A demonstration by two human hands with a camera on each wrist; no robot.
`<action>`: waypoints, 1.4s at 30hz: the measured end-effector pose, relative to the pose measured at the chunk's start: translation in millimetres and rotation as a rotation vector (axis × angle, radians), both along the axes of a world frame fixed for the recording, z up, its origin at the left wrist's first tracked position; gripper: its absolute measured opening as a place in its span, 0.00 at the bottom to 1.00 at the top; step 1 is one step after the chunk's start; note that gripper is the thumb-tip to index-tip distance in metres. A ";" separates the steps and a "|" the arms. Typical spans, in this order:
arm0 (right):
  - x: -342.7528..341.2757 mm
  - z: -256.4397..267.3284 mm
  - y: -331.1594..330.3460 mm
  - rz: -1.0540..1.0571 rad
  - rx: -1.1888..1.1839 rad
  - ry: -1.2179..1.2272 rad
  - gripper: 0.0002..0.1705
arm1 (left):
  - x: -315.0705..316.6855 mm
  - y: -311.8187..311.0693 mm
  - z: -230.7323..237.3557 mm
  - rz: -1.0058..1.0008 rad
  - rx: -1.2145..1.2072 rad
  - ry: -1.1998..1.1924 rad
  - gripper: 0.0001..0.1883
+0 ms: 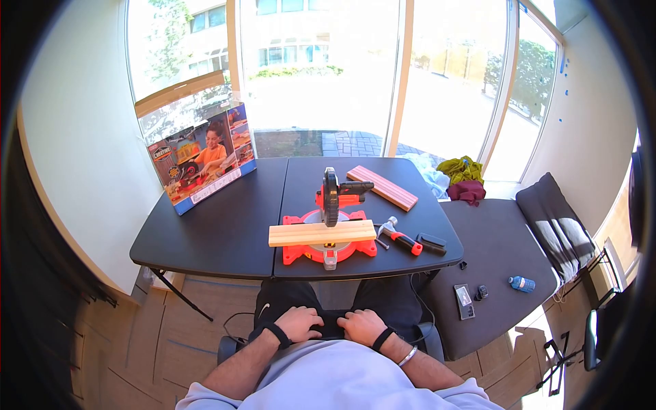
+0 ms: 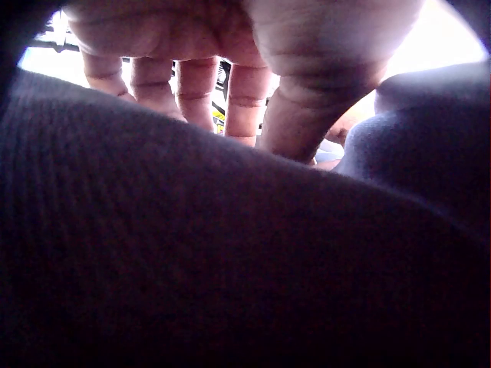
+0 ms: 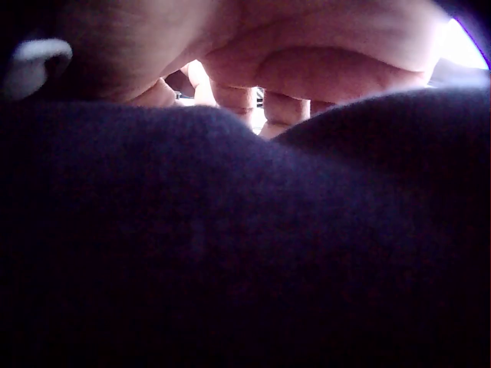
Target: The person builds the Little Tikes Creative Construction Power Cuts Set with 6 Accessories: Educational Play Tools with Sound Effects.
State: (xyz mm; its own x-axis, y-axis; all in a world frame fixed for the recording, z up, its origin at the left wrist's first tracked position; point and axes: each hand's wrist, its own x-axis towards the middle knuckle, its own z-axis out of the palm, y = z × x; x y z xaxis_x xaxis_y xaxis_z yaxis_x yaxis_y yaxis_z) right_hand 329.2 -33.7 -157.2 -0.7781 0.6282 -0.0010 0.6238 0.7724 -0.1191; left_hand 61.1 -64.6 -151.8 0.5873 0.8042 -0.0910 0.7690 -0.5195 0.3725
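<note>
In the head view my left hand (image 1: 298,324) and my right hand (image 1: 363,326) rest on my lap in front of the table, a gap between them, neither holding anything. The left wrist view has the left palm and fingers (image 2: 196,84) lying over dark cloth; in the right wrist view the right palm (image 3: 307,46) lies over similar cloth. Beyond the hands, a toy miter saw (image 1: 331,198) with a red base stands on the black table (image 1: 219,232). A light wooden board (image 1: 294,235) lies across its base, below the black blade.
Right of the saw are a hammer (image 1: 403,238), a bolt (image 1: 382,244), a black object (image 1: 432,243) and a reddish striped board (image 1: 383,188). A large toy box (image 1: 205,160) stands at back left. A grey bench (image 1: 492,239) holds clothes, a bottle (image 1: 521,284) and small devices.
</note>
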 end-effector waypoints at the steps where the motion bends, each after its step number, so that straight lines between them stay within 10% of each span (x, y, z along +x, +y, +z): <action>1: -0.1 0.4 -0.2 0.000 0.000 0.000 0.12 | 0.2 -0.5 0.5 0.000 0.001 0.003 0.20; 42: 30.0 36.9 44.1 -0.149 0.030 0.302 0.16 | 0.2 -1.9 4.0 0.012 0.007 -0.006 0.19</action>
